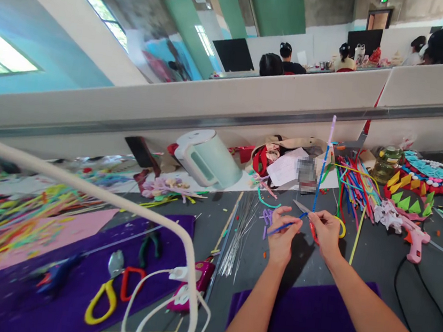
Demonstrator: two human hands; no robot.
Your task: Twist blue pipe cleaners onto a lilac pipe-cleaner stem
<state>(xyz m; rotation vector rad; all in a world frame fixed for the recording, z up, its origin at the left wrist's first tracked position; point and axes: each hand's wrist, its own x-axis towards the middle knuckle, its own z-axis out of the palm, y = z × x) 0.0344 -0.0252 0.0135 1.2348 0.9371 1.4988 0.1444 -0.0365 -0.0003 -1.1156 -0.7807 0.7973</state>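
My left hand (pixel 282 238) pinches a blue pipe cleaner (pixel 280 228) between thumb and fingers. Its far end runs towards the base of an upright stem (pixel 321 173), wrapped in blue with a lilac tip. That stem's lower end is in the closed fingers of my right hand (pixel 325 231). Scissors with red and yellow handles (pixel 343 228) show behind my right hand, their blades pointing left; whether the hand touches them I cannot tell. Thin metal wires (pixel 239 238) lie left of my left hand, and short purple pieces (pixel 267 216) are close by it.
A purple cloth (pixel 318 329) lies under my forearms. On the right are a pink glue gun (pixel 416 238) and a bundle of coloured pipe cleaners (pixel 358 185). A white lamp arm (pixel 128 205) crosses the left side, above another pair of scissors (pixel 102 302). A low partition (pixel 229 102) runs behind.
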